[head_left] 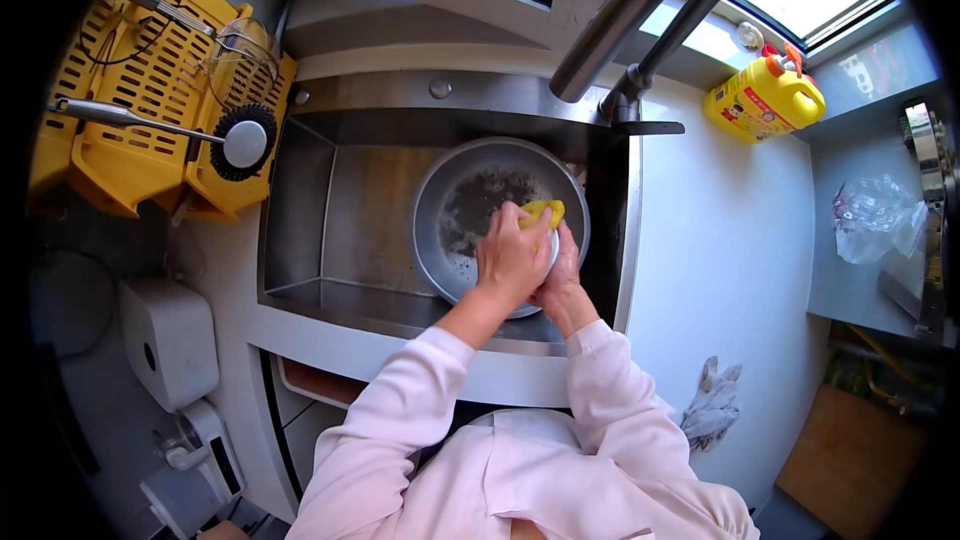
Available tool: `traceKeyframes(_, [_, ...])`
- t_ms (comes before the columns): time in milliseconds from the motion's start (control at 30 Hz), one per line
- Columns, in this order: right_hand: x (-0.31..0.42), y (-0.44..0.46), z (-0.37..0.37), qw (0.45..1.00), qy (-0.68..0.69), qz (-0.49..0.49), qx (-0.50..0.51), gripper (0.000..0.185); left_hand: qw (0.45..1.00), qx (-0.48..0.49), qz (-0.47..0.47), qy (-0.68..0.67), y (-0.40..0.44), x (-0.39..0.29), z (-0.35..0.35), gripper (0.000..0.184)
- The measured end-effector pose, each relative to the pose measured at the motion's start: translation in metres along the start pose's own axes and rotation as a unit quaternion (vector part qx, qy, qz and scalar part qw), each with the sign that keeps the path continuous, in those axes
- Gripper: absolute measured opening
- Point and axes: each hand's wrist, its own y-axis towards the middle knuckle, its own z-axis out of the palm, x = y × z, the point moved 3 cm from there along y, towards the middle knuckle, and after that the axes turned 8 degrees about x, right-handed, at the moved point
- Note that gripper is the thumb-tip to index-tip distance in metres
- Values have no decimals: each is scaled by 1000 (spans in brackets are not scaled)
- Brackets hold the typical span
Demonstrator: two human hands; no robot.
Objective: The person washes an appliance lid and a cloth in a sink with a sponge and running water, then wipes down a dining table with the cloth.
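Observation:
Both of my hands are together over a round metal basin [428,190] that sits in the steel sink [375,210]. My left hand [508,255] is closed, its fingers pressing a yellow sponge [543,213]. Against the sponge, a small white dish [553,248] shows between the hands; most of it is covered. My right hand [565,262] grips this dish from the right side, with some of its fingers hidden behind it. Murky water with some suds [490,195] lies in the bottom of the basin.
A grey faucet [625,30] arches over the sink's back right. Yellow racks [150,70] with a whisk and a round brush [243,143] stand at left. On the right counter are a yellow jug [765,100], a crumpled grey cloth [712,405] and a plastic bag [878,220].

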Motion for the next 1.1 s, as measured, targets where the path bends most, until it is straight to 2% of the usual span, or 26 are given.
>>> traceKeyframes(33, [3,6,-3,998,51,-15,42,57,1000,0,1,2,-5,-7,-2,29])
traceKeyframes(100, [-4,26,-26,997,54,-31,42,54,997,-25,68,9,-18,-22,-5,29])
traceKeyframes(167, [-4,18,-20,999,-24,-14,46,55,999,-30,41,-20,-7,-11,-5,23])
traceKeyframes(200, [-1,-2,-9,995,-81,54,-27,55,999,4,-24,-46,5,0,-3,21])
traceKeyframes(233, [4,-8,-2,995,-85,54,-25,55,993,35,-90,-72,14,12,2,18])
traceKeyframes(300, [7,-15,3,987,-134,71,-49,56,993,24,-91,-71,12,21,13,15])
traceKeyframes(333, [2,-1,-9,996,-75,51,0,55,998,-4,-11,-57,7,9,9,20])
traceKeyframes(367, [-6,11,-23,996,-73,52,0,55,996,-31,69,-42,-2,-4,5,26])
traceKeyframes(433, [-9,24,-32,997,-11,-61,37,53,997,-3,61,-41,-9,-12,-2,27])
traceKeyframes(467, [-11,25,-40,996,-25,7,80,54,996,36,-39,-75,-1,6,4,22])
traceKeyframes(500, [-9,13,-30,997,-26,8,79,54,982,75,-138,-108,6,21,6,28])
traceKeyframes(567, [3,-19,-2,993,-104,30,39,61,983,100,-113,-108,16,36,-5,26])
traceKeyframes(600, [0,-9,-13,989,-37,39,140,64,969,96,-98,-203,18,55,6,26])
traceKeyframes(633, [5,-14,-12,989,-36,39,140,64,947,93,-83,-296,18,59,5,26])
traceKeyframes(667, [11,-20,-8,986,-17,52,160,63,923,92,-112,-357,14,63,6,23])
traceKeyframes(700, [15,-23,-6,982,3,63,180,63,923,94,-112,-356,12,64,5,23])
traceKeyframes(733, [16,-24,-9,982,0,40,183,54,939,83,-78,-326,10,63,2,22])
traceKeyframes(767, [17,-22,-16,982,0,40,182,54,952,71,-43,-295,8,61,0,21])
traceKeyframes(833, [21,-18,-29,991,-91,6,94,48,965,72,-10,-253,3,57,-7,22])
traceKeyframes(867, [21,-19,-33,993,-77,12,83,38,975,71,23,-210,2,55,-10,22])
traceKeyframes(1000, [20,-17,-43,984,-168,10,59,37,951,98,27,-293,-5,58,-13,26])
traceKeyframes(1067, [24,-17,-50,978,-199,-54,-41,44,984,38,80,-152,-17,41,-35,28])
traceKeyframes(1100, [23,-18,-49,978,-197,-55,-42,44,984,40,81,-151,-23,38,-35,28])
